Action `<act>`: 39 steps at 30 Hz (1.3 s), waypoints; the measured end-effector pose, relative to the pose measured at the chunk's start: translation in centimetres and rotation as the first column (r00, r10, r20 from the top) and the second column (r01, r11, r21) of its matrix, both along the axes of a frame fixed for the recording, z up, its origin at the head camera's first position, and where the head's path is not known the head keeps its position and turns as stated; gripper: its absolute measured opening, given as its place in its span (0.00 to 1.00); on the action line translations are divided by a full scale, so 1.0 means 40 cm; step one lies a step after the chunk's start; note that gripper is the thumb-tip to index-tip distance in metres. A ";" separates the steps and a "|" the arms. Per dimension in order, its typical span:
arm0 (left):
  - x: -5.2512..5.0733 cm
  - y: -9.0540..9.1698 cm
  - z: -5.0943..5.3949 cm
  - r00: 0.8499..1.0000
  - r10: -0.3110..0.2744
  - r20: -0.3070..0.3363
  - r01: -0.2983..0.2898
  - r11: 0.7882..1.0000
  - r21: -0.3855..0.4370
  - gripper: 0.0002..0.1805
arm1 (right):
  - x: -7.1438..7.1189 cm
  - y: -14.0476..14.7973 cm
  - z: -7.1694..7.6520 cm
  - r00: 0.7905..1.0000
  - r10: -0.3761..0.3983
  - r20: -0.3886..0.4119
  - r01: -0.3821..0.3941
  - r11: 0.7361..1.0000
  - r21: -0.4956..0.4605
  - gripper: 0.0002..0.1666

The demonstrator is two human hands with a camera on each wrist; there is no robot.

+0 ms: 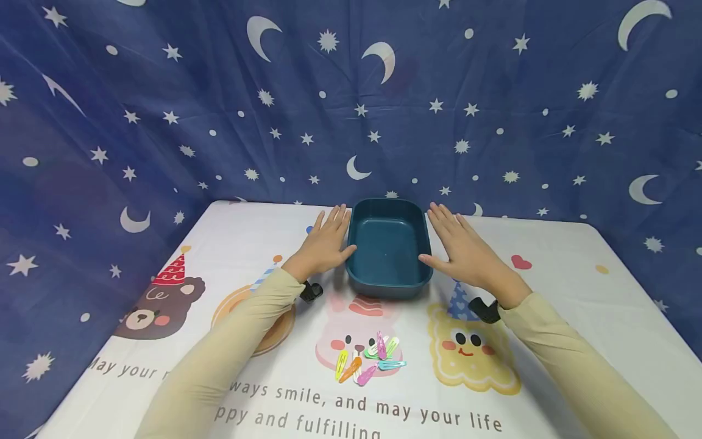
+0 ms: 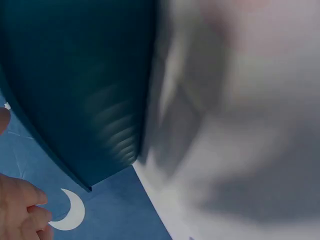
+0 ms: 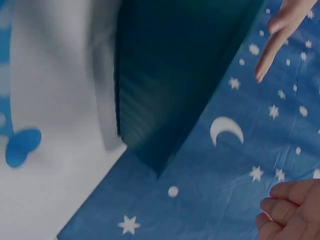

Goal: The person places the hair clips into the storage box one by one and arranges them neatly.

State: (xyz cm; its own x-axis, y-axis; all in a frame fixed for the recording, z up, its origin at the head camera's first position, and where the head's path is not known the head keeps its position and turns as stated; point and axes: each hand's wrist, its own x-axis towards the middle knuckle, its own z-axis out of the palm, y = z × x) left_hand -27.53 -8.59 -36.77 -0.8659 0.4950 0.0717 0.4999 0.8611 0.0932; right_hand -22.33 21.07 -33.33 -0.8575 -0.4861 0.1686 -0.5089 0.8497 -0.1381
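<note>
A dark teal rectangular bin (image 1: 390,291) with rounded corners stands upright near the back edge of the table, and no objects show inside it. On its left side is my left hand (image 1: 323,242), fingers straight and the thumb stretched over the near rim. My right hand (image 1: 465,251) mirrors it on the right, thumb also extended over the rim. Whether either hand touches the bin cannot be made out. In the left wrist view, the bin's side wall (image 2: 80,90) fills the upper left, with fingertips (image 2: 22,207) beside it. Neither hand holds anything.
Toward the front of the table lies a small pile of colourful snap hair clips (image 1: 362,366). The white tablecloth (image 1: 570,274) carries printed cartoon figures and lettering. A blue curtain (image 1: 329,122) with moons and stars hangs directly behind the table.
</note>
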 end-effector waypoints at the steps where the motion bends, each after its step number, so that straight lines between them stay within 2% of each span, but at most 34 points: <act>1: 0.000 0.001 -0.004 1.000 0.003 0.000 -0.003 1.000 0.009 0.42 | 0.008 -0.001 -0.002 1.000 0.018 -0.002 -0.018 1.000 0.000 0.54; 5: 0.001 0.008 -0.014 1.000 0.014 0.008 -0.014 0.999 0.048 0.41 | 0.045 -0.007 -0.007 0.995 0.099 -0.007 -0.099 0.995 -0.015 0.53; 9: 0.000 0.015 -0.022 1.000 0.016 0.005 -0.016 0.998 0.069 0.41 | 0.085 -0.017 -0.015 0.981 0.192 -0.024 -0.193 0.981 -0.037 0.52; 17: -0.002 0.019 -0.034 1.000 0.011 0.023 -0.012 0.999 0.039 0.39 | 0.165 -0.042 -0.037 0.934 0.353 -0.051 -0.356 0.934 -0.041 0.49; 21: -0.002 0.021 -0.040 0.999 0.004 0.034 -0.005 0.999 0.040 0.38 | 0.192 -0.052 -0.054 0.900 0.431 -0.066 -0.434 0.900 -0.047 0.45; 26: 0.000 0.024 -0.046 1.000 -0.002 0.023 0.001 1.000 0.032 0.36 | 0.195 -0.061 -0.079 0.849 0.521 -0.084 -0.526 0.848 -0.058 0.38; 32: 0.000 0.027 -0.050 0.999 -0.010 0.031 0.009 1.000 0.009 0.35 | 0.171 -0.073 -0.116 0.791 0.611 -0.034 -0.612 0.788 -0.073 0.24; 34: 0.003 0.027 -0.051 0.999 -0.019 0.037 0.018 1.000 0.025 0.35 | 0.164 -0.077 -0.125 0.780 0.626 0.003 -0.623 0.777 -0.085 0.22; 39: 0.010 0.025 -0.052 0.998 -0.031 0.061 0.026 0.997 0.076 0.35 | 0.149 -0.086 -0.138 0.766 0.626 0.147 -0.602 0.778 -0.177 0.20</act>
State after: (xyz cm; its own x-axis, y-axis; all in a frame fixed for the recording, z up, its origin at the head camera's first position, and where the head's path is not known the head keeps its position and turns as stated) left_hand -27.14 -7.60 -38.87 -0.8554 0.5149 0.0566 0.5156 0.8358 0.1889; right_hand -16.35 17.63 -38.85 -0.4018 -0.9073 0.1238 -0.8704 0.3364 -0.3595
